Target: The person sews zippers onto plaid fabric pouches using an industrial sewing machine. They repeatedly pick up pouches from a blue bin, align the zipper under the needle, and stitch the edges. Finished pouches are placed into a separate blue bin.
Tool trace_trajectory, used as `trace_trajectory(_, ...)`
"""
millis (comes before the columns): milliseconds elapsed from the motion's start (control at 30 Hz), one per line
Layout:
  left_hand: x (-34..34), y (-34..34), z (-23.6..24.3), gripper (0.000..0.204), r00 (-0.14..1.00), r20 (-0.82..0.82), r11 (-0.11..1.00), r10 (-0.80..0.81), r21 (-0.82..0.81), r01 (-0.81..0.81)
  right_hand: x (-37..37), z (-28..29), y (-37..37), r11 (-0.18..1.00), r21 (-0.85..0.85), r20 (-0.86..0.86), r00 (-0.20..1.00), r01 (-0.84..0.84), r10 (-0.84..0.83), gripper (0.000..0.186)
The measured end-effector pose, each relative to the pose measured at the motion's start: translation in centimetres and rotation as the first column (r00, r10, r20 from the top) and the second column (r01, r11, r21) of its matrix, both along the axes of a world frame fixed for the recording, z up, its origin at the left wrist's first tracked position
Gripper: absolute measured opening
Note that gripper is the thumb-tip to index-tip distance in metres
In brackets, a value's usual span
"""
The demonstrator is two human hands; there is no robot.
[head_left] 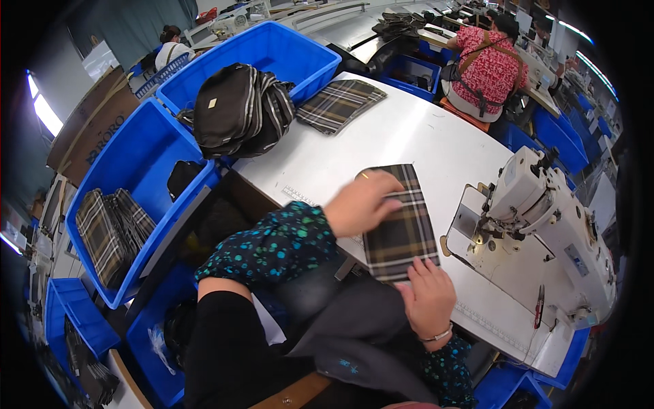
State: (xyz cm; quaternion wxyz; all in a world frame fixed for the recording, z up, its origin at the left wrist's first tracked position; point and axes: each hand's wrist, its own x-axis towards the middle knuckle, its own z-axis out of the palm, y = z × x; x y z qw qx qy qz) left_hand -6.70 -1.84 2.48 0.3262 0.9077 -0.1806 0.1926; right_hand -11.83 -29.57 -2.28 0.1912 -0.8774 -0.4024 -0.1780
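A brown, black and white plaid fabric panel (400, 235) lies on the white sewing table in front of me, its lower end at the table's near edge. Over the panel's upper left side reaches my left hand (363, 204), slightly blurred, its thumb apart from the fingers. My right hand (429, 298) rests its fingertips on the panel's lower right corner, with the thumb spread off to the left. Neither hand shows a clear grip. To the right of the panel stands a white sewing machine (545, 221); its needle area is apart from the cloth.
More plaid panels (340, 105) lie at the table's far edge. Beside them, dark plaid-trimmed pieces (235, 112) are heaped against a blue bin (300, 51). Another blue bin (139, 163) at left holds folded plaid pieces. A red-handled tool (539, 307) lies near the machine. Co-workers sit beyond.
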Motion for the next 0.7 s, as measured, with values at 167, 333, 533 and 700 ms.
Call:
trace_trajectory(167, -1.3, 14.1, 4.9, 0.035, 0.627, 0.543, 0.626, 0.559, 0.219, -0.748, 0.8, -0.3, -4.0, 0.975, -0.043, -0.087, 0.971, 0.218, -0.221, 0.044)
trace_trajectory(333, -1.6, 22.8, 5.7, 0.044, 0.381, 0.22, 0.287, 0.898, 0.364, -0.886, 2.6, -0.2, -5.0, 0.968, -0.131, 0.072, 0.976, 0.214, -0.206, 0.042)
trace_trajectory(533, -1.5, 27.8, 5.0, 0.036, 0.503, 0.162, 0.465, 0.849, 0.222, -0.857, 4.0, -1.1, -4.5, 0.972, -0.123, 0.061, 0.979, 0.202, -0.196, 0.039)
trace_trajectory(700, -1.2, 28.9, 10.6, 0.036, 0.27, 0.437, 0.291, 0.858, 0.019, -0.957, 3.8, -1.1, -4.9, 0.977, -0.081, 0.035, 0.98, 0.198, -0.196, 0.039)
